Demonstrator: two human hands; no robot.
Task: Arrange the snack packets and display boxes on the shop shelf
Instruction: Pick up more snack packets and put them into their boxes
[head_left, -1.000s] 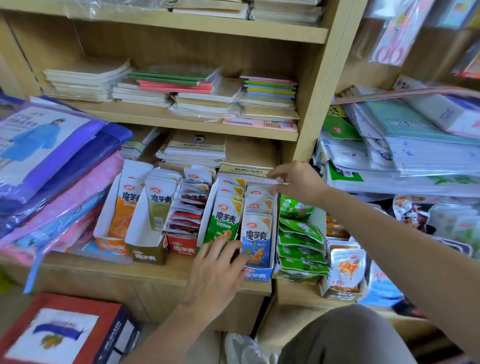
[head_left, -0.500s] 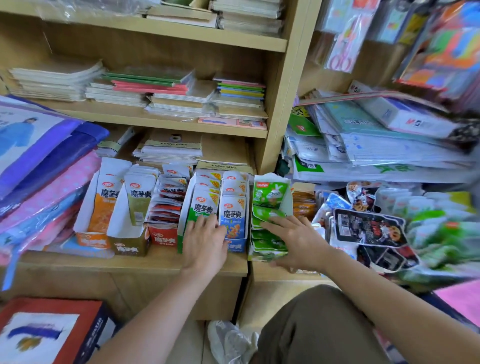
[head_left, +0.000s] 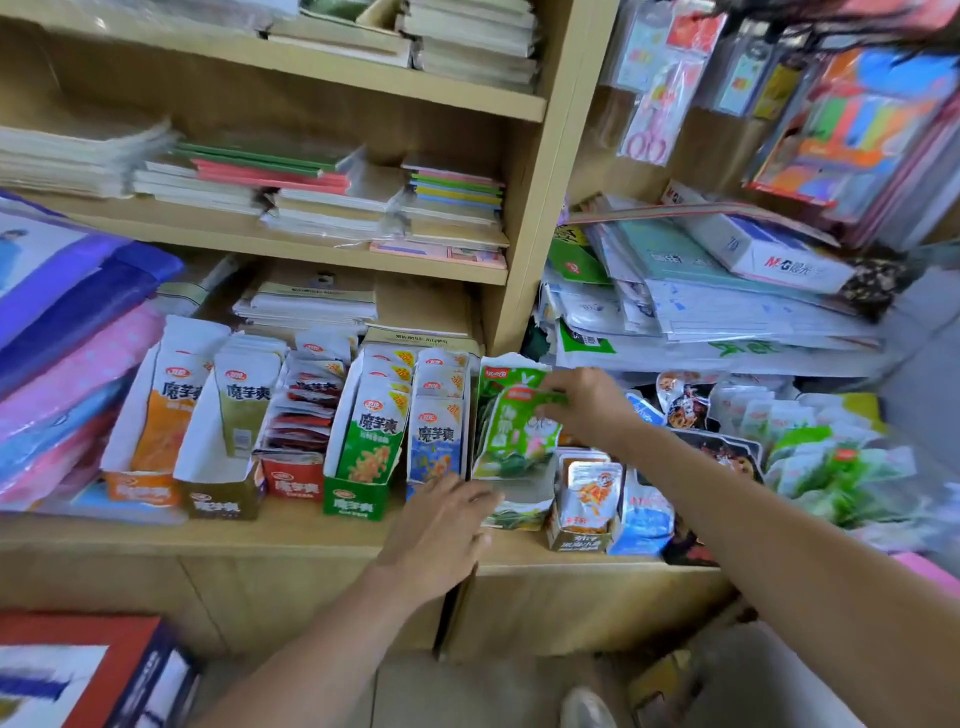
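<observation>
On the shelf (head_left: 249, 535), right hand (head_left: 584, 410) pinches upright green packet (head_left: 511, 436).

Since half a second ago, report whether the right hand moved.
Yes: the right hand moved back, away from the shelf edge, toward the wooden upright.

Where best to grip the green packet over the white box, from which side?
Pinch the flat top seam, from above and the right. The green packet stands tilted with its foot in the torn white box, and the blue box crowds its left, leaving the top free. The right hand pinches it there.
</observation>
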